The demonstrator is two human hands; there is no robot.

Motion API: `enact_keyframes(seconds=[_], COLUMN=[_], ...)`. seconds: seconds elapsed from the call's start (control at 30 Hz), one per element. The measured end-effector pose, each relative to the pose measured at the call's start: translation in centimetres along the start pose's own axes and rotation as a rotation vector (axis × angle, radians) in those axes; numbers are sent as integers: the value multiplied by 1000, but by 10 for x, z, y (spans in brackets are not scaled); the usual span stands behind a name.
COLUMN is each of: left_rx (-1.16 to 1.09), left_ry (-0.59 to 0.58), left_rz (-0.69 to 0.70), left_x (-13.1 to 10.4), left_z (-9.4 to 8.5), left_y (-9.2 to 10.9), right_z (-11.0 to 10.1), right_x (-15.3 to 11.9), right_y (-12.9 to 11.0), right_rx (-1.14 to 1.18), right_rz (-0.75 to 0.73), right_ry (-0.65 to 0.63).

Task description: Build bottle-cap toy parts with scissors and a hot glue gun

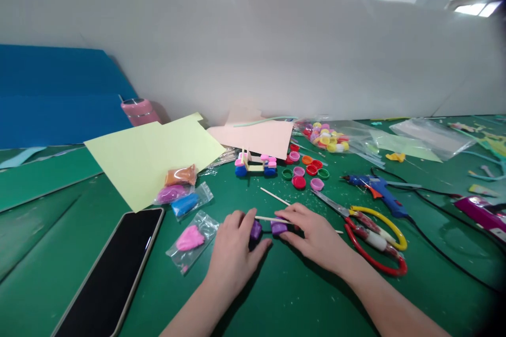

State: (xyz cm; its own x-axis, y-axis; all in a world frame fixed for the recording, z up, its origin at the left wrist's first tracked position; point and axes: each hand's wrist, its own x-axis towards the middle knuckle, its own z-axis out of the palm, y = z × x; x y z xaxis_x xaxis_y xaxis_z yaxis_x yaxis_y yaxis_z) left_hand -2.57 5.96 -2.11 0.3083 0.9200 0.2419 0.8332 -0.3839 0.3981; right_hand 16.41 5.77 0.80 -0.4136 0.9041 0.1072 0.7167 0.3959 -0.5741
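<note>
Near the middle of the green table, my left hand (239, 245) has its thumb and fingers around a purple piece (255, 230). My right hand (312, 231) pinches a second purple piece (279, 226) just to the right, with a small gap between the two. A pale stick (272, 219) lies across the top of both pieces, under the fingertips. Another thin stick (274, 196) slants behind my right hand. Beyond the hands stands a small model (256, 164) with blue, pink and pale wooden parts.
Scissors (375, 239) and a blue glue gun (377, 192) with a black cable lie right. Coloured caps (299, 182) are scattered behind. At left are clay bags (190, 238), a phone (110, 274) and yellow-green paper (150, 152). A white partition (253, 42) borders the back.
</note>
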Motion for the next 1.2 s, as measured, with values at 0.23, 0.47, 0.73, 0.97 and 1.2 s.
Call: enact_keyframes(seconds=[0.23, 0.47, 0.73, 0.97, 1.2], left_rx=[-202, -275, -292, -318, -322], left_ry=[-168, -198, -188, -204, -249], left_rz=[81, 116, 119, 100, 105], left_x=[0, 3, 4, 4, 7], left_z=[-15, -17, -17, -17, -22], left_y=[-10, -10, -10, -12, -18], right_z=[-8, -9, -10, -7, 0], right_x=[-3, -2, -4, -6, -8], right_y=[9, 12, 8, 1, 8], right_rx=[37, 6, 5, 2, -94], right_rz=[-13, -61, -15, -151, -212], right_ry=[-44, -35, -4, 252, 161])
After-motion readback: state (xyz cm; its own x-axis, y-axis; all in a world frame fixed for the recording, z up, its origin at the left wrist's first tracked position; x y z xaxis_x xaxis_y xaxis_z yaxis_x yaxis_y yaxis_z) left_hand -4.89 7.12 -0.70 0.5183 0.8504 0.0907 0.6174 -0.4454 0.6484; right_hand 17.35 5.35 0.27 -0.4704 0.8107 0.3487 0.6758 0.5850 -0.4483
